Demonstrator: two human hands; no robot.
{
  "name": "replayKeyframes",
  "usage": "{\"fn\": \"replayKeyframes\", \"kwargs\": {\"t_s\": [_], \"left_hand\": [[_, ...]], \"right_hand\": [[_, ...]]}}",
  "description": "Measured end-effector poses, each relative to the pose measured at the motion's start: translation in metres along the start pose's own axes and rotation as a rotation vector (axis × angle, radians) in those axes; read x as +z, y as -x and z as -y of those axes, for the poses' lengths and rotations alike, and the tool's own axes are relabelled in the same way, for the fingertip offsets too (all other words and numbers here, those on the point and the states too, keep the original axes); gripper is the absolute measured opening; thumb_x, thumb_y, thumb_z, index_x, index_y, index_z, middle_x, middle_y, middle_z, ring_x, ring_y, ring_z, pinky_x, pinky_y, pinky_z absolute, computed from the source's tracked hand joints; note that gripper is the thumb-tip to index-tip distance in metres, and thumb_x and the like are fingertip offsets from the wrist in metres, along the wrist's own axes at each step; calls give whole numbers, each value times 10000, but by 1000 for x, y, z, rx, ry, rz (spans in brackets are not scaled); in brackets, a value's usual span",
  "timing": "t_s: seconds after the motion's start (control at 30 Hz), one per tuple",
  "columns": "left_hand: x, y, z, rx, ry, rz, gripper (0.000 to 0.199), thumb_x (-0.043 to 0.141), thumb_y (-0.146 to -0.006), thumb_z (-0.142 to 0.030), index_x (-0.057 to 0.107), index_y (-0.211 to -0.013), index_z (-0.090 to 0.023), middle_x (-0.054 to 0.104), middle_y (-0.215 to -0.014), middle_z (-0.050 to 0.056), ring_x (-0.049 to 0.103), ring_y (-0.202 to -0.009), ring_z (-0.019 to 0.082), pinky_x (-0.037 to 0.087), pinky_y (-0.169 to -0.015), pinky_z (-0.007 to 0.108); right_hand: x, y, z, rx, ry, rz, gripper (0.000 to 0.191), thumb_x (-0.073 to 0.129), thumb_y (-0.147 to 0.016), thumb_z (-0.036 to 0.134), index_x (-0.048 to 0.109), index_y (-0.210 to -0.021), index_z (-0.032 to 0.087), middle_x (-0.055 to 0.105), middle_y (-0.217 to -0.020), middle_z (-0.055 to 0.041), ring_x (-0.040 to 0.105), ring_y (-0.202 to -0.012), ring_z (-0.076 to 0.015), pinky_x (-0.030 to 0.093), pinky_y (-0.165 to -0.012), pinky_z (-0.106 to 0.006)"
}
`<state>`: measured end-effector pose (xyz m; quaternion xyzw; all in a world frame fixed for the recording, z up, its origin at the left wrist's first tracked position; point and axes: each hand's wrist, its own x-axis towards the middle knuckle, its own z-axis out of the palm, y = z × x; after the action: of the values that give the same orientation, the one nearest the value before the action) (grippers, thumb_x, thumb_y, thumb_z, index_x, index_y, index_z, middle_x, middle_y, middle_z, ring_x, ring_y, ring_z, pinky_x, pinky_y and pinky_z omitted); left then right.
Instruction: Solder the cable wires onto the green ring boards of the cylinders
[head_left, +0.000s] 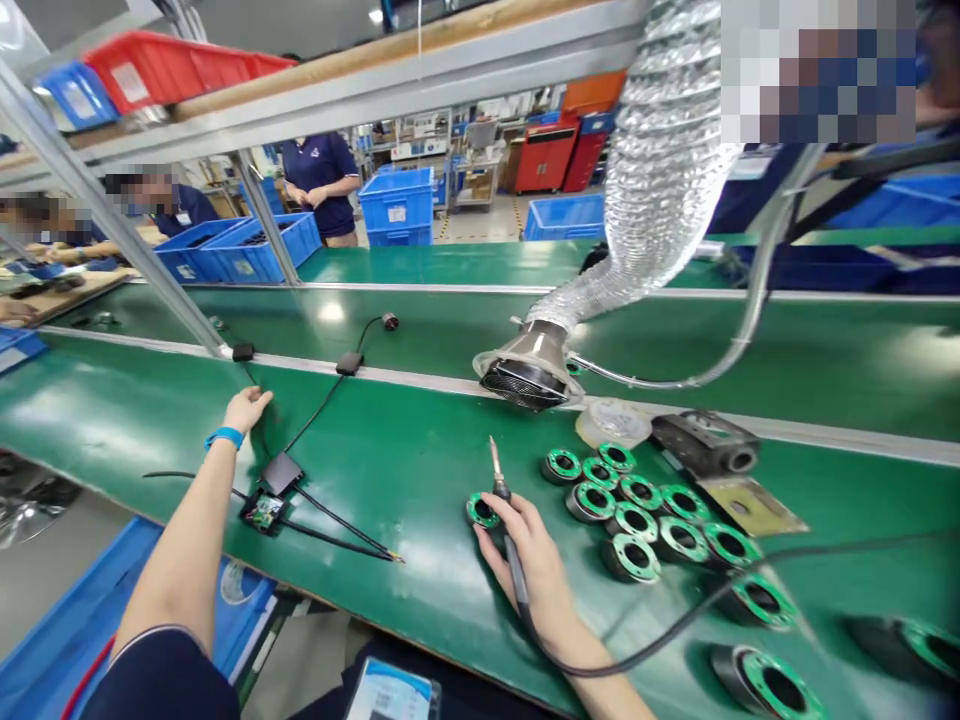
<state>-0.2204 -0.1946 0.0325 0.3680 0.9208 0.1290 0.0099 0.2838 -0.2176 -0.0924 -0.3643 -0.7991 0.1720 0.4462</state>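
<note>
My left hand (246, 408) reaches out to the left with its fingers closed at a thin black cable (252, 376); the fingertips are partly hidden. That cable runs to a small black block (243, 352). My right hand (536, 565) holds a soldering iron (514, 565), its metal tip pointing away from me. Just beyond the thumb and index finger of that hand sits a ring-shaped part with a green circuit board (482, 511). Between my hands lies an opened black box with a circuit board (265, 510), its lid (283, 474) beside it and black leads coming out.
Several green-topped ring parts (636, 558) stand on the right of the green bench (390, 440). A foil duct with a fan (529, 380) hangs above the bench. Near it are a tape roll (613, 424) and a dark metal holder (709, 442). The iron's cord (675, 635) crosses the right side.
</note>
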Motion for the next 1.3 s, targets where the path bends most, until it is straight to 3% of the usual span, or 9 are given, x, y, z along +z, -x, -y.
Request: {"fn": "replayKeyframes", "kwargs": {"t_s": [0.13,0.2,0.3,0.37,0.47,0.7,0.97,1.13,1.3], "left_hand": [[17,29,-34,224,72,51,440,622,-915,-370,691,-1277,-130,669,-1370,157,576,-1319,314,452,-1131,421],[23,68,-48,459,166,265,304,684,-903,-425,769,-1115,-224,721,-1259,77,630,-1220,260,483,-1086,352],[32,140,-63,921,351,806,221,772,-869,-440,796,-1007,-270,725,-1112,53,665,-1061,222,511,-978,313],[40,179,-68,1022,364,912,172,794,-864,-398,783,-970,-264,703,-1005,51,647,-982,216,501,-893,306],[51,208,-72,998,350,851,121,749,-904,-341,720,-864,-231,664,-891,45,603,-905,213,467,-818,307],[71,214,-114,677,695,697,208,656,-942,-417,667,-934,-209,658,-823,18,599,-740,168,483,-710,290],[73,228,-179,670,835,789,451,567,-983,-514,627,-662,-203,708,-906,79,665,-931,220,518,-843,340],[84,239,-186,649,874,844,335,712,-875,-517,727,-740,-211,667,-825,59,628,-783,199,524,-756,336],[92,256,-185,618,856,705,236,734,-854,-425,752,-736,-222,629,-796,32,594,-701,163,496,-648,298]], "right_hand": [[-3,0,-4,44,-10,-16,401,597,-980,189,562,-1376,245,612,-1237,-114,715,-1051,-223,613,-860,-329],[-5,2,-6,71,6,-32,410,614,-957,195,572,-1362,248,612,-1232,-112,709,-1070,-237,612,-876,-351],[-10,3,-7,116,-3,-38,434,625,-927,198,571,-1355,247,603,-1239,-112,697,-1103,-252,606,-901,-372],[-12,2,-5,140,-30,-19,445,619,-923,193,562,-1361,247,595,-1250,-112,689,-1125,-255,599,-920,-377],[-12,-1,-2,176,-71,2,439,641,-927,217,557,-1356,257,588,-1256,-109,683,-1129,-258,594,-928,-382],[-8,-7,4,207,-234,47,467,629,-917,144,556,-1361,269,564,-1266,-93,672,-1125,-218,570,-969,-336],[-11,-4,3,257,-235,20,568,733,-856,166,537,-1380,270,560,-1284,-92,664,-1129,-233,576,-992,-366],[-6,-5,6,236,-193,6,552,727,-881,168,537,-1388,277,560,-1251,-89,688,-1027,-216,605,-933,-363],[-9,-2,11,253,-213,16,611,799,-878,243,528,-1424,290,559,-1290,-103,690,-1056,-233,615,-926,-376]]}}
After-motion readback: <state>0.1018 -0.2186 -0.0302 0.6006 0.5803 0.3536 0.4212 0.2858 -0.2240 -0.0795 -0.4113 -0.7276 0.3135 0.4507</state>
